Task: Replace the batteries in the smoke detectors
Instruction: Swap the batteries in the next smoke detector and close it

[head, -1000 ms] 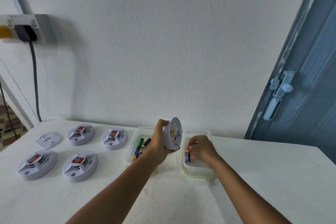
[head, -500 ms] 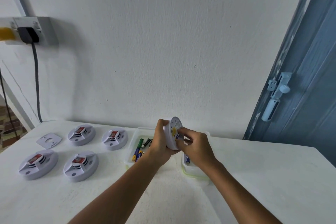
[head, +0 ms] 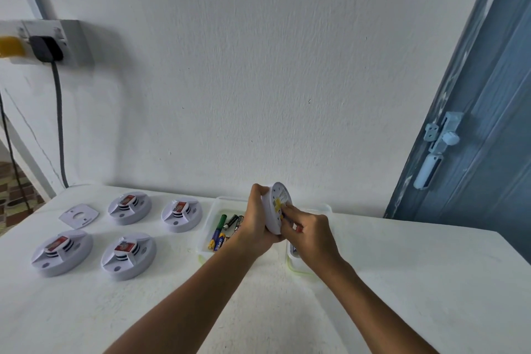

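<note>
My left hand (head: pixel 254 223) grips a round white smoke detector (head: pixel 277 204) on edge, its back face turned right above the table. My right hand (head: pixel 309 234) presses its fingertips against that back face near a yellow label; a battery seems pinched there, mostly hidden by the fingers. Behind my left hand a clear tray (head: pixel 212 218) holds several batteries (head: pixel 219 231). A second clear tray (head: pixel 296 263) lies under my right hand, with one battery partly showing. Several more detectors lie at the left, such as the nearest detector (head: pixel 129 256).
A white mounting plate (head: pixel 79 215) lies at the far left of the white table (head: pixel 402 282). A wall socket with a black plug (head: pixel 46 47) and hanging cable is at upper left. A blue door with a bolt (head: pixel 436 149) stands at the right.
My right hand left the right tray with a battery and moved up to the back of the detector, where its fingers now press. My left hand kept holding the detector.
</note>
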A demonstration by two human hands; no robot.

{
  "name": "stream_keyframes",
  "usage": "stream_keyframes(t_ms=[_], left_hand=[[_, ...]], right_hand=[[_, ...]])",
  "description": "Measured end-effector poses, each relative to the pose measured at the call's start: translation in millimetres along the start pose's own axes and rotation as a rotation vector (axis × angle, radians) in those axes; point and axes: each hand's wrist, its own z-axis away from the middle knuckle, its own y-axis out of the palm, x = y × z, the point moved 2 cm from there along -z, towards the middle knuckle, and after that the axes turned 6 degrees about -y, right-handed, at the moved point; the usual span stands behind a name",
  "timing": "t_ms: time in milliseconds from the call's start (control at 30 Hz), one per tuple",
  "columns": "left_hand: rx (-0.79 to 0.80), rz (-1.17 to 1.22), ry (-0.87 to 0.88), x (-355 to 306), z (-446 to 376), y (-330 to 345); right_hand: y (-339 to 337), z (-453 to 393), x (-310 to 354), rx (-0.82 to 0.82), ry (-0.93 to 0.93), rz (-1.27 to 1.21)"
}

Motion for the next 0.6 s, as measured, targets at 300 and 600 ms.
stream_keyframes(t_ms=[300,600], left_hand=[[0.013,-0.010,-0.033,-1,5,6],[0.100,0.170,-0.127,-2,18,8]], right_hand=[[-4,9,1,-0.055,-0.104,-0.009],[-15,2,-17,0.150,-0.177,0.028]])
